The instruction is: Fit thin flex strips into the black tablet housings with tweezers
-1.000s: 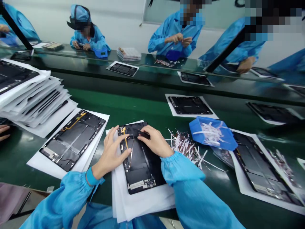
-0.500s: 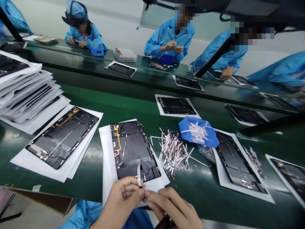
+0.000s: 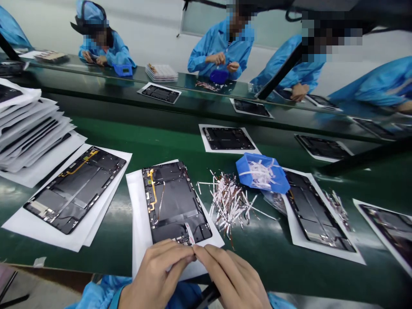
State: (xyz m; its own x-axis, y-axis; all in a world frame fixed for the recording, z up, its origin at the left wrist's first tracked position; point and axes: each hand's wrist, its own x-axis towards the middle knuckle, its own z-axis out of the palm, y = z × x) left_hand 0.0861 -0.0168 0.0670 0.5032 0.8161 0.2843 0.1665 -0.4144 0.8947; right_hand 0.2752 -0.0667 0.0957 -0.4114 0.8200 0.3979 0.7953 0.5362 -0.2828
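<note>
My left hand (image 3: 162, 270) pinches the near end of a white strip (image 3: 189, 234), thumb and finger closed, and my right hand (image 3: 233, 274) meets it fingertip to fingertip — a black tool (image 3: 210, 294) is tucked in its grip. Just beyond my hands lies an open device housing (image 3: 175, 197) on white sheets (image 3: 139, 219), on the green worktop (image 3: 264, 240). A heap of strips (image 3: 228, 199) lies beyond my right hand — the blue bin (image 3: 280, 183) past it.

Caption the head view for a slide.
Left hand and right hand meet at a white strip by a dark device panel, near a pile of loose strips.
</note>
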